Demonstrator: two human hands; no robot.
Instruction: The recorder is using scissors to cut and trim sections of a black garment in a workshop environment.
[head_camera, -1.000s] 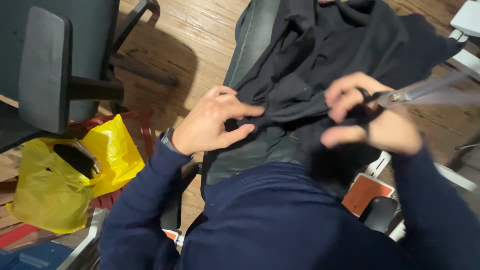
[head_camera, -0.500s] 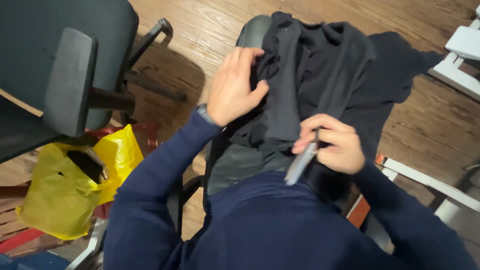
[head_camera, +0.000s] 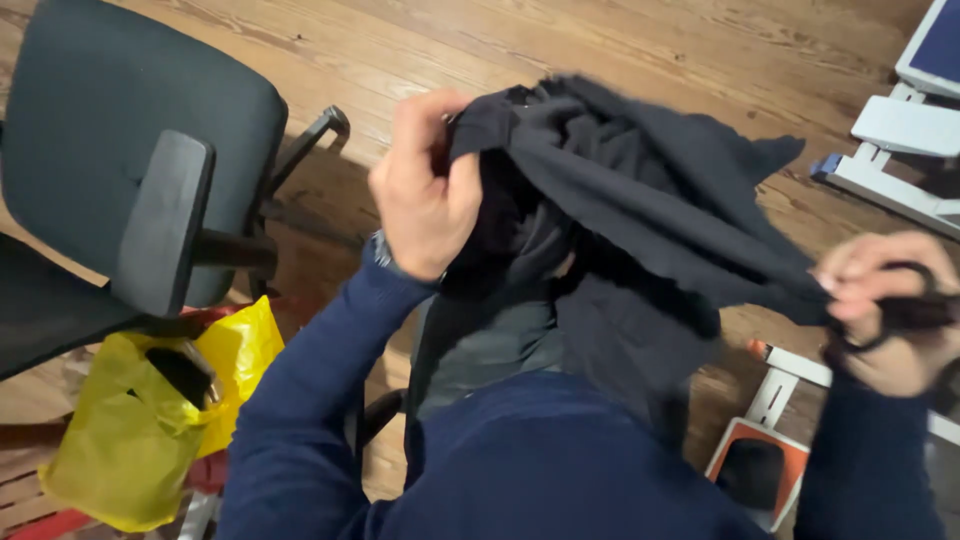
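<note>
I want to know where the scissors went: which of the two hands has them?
The right hand: dark scissor loops sit around its fingers. The left hand only clutches the dark cloth.

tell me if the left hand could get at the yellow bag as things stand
Probably not right away. The left hand is clenched on the dark garment, raised well above the yellow bag. The path down looks open beside the office chair.

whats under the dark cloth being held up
Under the dark cloth, stretched between the left hand and right hand, a grey seat and wooden floor show. The cloth covers the rest of the seat.
</note>
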